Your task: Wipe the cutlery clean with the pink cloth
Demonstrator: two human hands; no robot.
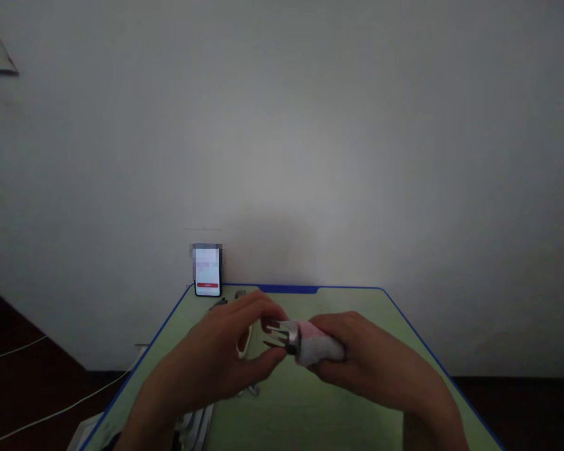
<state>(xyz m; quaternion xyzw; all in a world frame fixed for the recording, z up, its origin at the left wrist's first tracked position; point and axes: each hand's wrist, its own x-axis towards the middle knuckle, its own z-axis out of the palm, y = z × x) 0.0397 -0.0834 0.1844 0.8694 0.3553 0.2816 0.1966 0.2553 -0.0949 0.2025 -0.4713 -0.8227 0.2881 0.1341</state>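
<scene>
Fork (292, 338) is held above the table (310, 413), about mid-width, tines pointed left. Handle is covered by the cloth (317, 344), pink and white. Cloth is clamped in the right hand's (352, 351) grip, thumb below, fingers above; the fork is held through it. Left hand (235, 344) is curled around the tine end, thumb tip at the fork's neck, fingers above the tines. Left grip: thumb and fingertips spread, fork head between; whether it is pinched can't be told.

Phone (207, 270) is stood upright at the far left corner, screen lit, red bar low on it. Dark item (219, 303) and metal item (240, 294) are seen near the far edge, left part, mostly hidden by the left hand. White-rimmed item (245, 344) is partly covered by the left fingers. Small metal piece (252, 389) is seen below the left hand. Silver strips (198, 426) are laid by the left forearm, toward the near left corner; type unclear.
</scene>
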